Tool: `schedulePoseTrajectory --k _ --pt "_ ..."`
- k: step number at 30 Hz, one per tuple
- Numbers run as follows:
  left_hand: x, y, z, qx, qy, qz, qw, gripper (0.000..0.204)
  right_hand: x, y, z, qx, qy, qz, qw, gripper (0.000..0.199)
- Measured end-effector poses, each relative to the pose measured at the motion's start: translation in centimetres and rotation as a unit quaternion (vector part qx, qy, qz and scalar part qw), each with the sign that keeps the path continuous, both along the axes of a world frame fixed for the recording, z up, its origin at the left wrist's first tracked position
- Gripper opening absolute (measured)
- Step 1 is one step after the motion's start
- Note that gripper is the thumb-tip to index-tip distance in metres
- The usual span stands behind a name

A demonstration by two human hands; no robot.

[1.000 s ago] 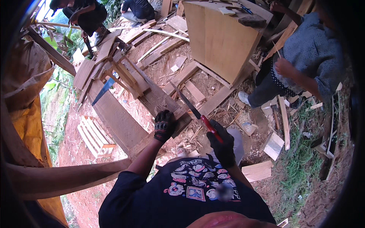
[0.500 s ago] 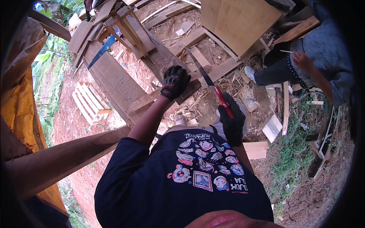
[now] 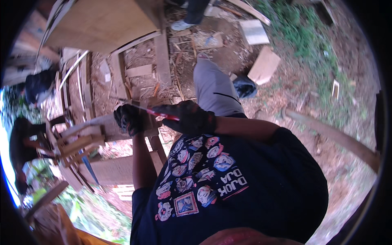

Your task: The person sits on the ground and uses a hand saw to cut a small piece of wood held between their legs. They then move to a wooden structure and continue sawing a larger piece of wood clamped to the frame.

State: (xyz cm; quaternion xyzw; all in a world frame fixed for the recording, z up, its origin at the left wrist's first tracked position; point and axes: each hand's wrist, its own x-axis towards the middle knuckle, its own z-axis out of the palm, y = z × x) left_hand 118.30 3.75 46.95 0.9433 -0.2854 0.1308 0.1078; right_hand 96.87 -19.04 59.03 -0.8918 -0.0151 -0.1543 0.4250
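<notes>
My left hand [image 3: 128, 119], in a black glove, is closed over a thick wooden plank [image 3: 109, 127] near its end. Its fingers curl down at the far edge, partly hidden. My right hand [image 3: 188, 117], also gloved in black, grips the red handle of a narrow-bladed hand saw [image 3: 166, 116]. The saw's thin blade points left and passes just beyond my left hand, close to the plank's end. Whether the blade touches the wood I cannot tell.
A blue saw blade [image 3: 90, 169] hangs by a wooden frame [image 3: 77, 146] on the bench. A large plywood panel [image 3: 104, 26] stands at the far side. Another person [image 3: 26, 143] bends at the far left. Offcuts [image 3: 264, 65] and shavings litter the dirt ground.
My view has swung to the right, so the bench now lies leftward. My right hand has brought the saw up against my left hand's side, its blade turned from far-pointing to leftward.
</notes>
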Motion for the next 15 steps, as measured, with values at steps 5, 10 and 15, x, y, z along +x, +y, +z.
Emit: schedulePoseTrajectory --k 5,10,15 --pt "2.7 4.0 -4.3 0.149 -0.041 -0.038 0.987 0.049 -0.6 3.9 -3.2 -0.033 -0.003 -0.117 0.993 0.049" --pt "0.8 1.3 0.1 0.164 0.024 -0.011 0.986 0.062 -0.6 3.5 -4.3 0.057 -0.049 -0.099 0.992 0.037" --pt "1.9 1.6 -0.1 0.130 0.005 -0.049 0.990 0.037 -1.0 4.3 -3.2 0.065 0.029 -0.127 0.989 0.034"
